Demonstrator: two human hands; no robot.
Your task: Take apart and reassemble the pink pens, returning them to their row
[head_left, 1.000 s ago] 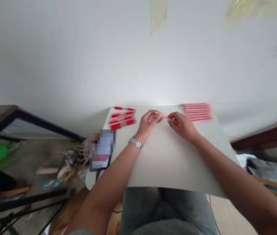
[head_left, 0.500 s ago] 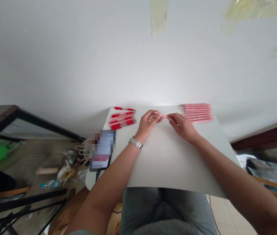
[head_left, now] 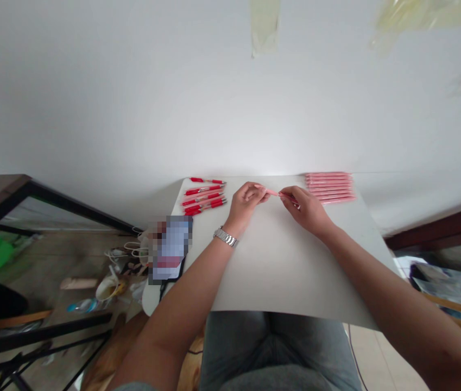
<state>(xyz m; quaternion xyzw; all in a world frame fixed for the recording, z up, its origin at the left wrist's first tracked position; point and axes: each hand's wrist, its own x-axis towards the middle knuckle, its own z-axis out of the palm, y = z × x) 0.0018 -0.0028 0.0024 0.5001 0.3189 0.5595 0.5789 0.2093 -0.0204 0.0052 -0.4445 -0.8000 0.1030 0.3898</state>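
Presently in the left hand: pink tube, pinched narrowly between thumb and fingertips, near end pointing toward the right hand.
Right hand: fingers drawn together around a slim part, mostly hidden; cannot tell exactly what, nor whether touching the pink tube.
Whereabouts of the pink tube: between both hands, over the far half of the table, close to the wall.
Feel: probably light and fairly stiff, likely plastic; smooth enough to twist or slip under a loose hold.
Fragility: seemingly modest; perhaps prone to bend or crack under hard sideways pressure.
Where to take hold: likely mid-length, thumb against two fingers, both ends left uncovered.
Red pens: loosely fanned at the table's far left corner.
Pink sticks: packed parallel at the far right, just beyond the right hand.
Table surface: pale, smooth-looking, set against the wall; likely little to stop anything round from rolling.
Phone: at the left edge, screen pixelated.
Room: yellowed tape on the wall, cluttered floor to the left.
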